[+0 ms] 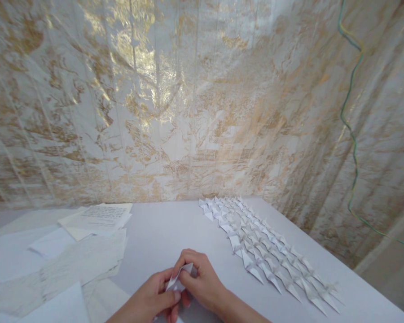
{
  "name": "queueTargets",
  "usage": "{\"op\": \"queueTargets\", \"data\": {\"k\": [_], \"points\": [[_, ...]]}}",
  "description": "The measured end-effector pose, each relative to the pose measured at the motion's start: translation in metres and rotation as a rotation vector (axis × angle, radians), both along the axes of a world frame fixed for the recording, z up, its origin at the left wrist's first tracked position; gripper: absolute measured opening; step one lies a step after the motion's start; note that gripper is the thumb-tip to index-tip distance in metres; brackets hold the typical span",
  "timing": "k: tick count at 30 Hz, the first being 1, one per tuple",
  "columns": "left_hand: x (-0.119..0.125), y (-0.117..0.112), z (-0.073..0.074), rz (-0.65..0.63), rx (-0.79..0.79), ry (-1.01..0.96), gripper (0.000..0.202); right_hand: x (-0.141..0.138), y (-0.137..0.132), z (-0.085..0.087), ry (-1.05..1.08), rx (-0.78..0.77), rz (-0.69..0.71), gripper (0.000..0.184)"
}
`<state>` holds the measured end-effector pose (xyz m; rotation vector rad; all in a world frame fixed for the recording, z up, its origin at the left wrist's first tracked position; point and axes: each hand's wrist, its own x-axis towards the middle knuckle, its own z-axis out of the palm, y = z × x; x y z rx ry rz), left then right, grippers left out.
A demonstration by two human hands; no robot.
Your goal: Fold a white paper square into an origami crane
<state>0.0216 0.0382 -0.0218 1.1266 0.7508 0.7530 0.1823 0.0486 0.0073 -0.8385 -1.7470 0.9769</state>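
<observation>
Between my two hands is a small piece of folded white paper, held just above the table near the bottom middle of the view. My left hand pinches its lower left side, thumb on top. From the right, my right hand grips its upper part, with the thumb pressed on the paper and the fingers curled behind. Part of the paper is hidden by the fingers. To the right lie rows of folded white paper pieces with pointed ends, several in each row.
Loose paper sheets overlap on the left of the white table, with a printed sheet at the back. A gold-patterned covering hangs behind the table. A green and yellow wire runs down the right side.
</observation>
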Motion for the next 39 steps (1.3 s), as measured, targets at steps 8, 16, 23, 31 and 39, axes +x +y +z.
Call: {"op": "queueTargets", "data": {"k": [8, 16, 23, 31, 39], "points": [[-0.003, -0.011, 0.017, 0.081, -0.078, -0.073, 0.053, 0.006, 0.008, 0.002, 0.105, -0.054, 0.049, 0.018], [0.003, -0.005, -0.003, 0.139, 0.024, 0.024, 0.055, 0.005, 0.007, -0.002, -0.006, 0.036, -0.020, 0.028], [0.003, -0.004, -0.006, 0.098, 0.083, 0.089, 0.057, 0.002, 0.009, -0.007, 0.068, 0.047, 0.011, 0.026], [0.004, 0.000, -0.008, 0.120, 0.058, 0.093, 0.061, 0.005, 0.009, -0.003, 0.063, 0.049, 0.037, 0.026], [0.004, -0.006, -0.004, 0.198, 0.074, 0.123, 0.067, 0.007, 0.011, -0.003, 0.160, -0.051, 0.073, 0.024]]}}
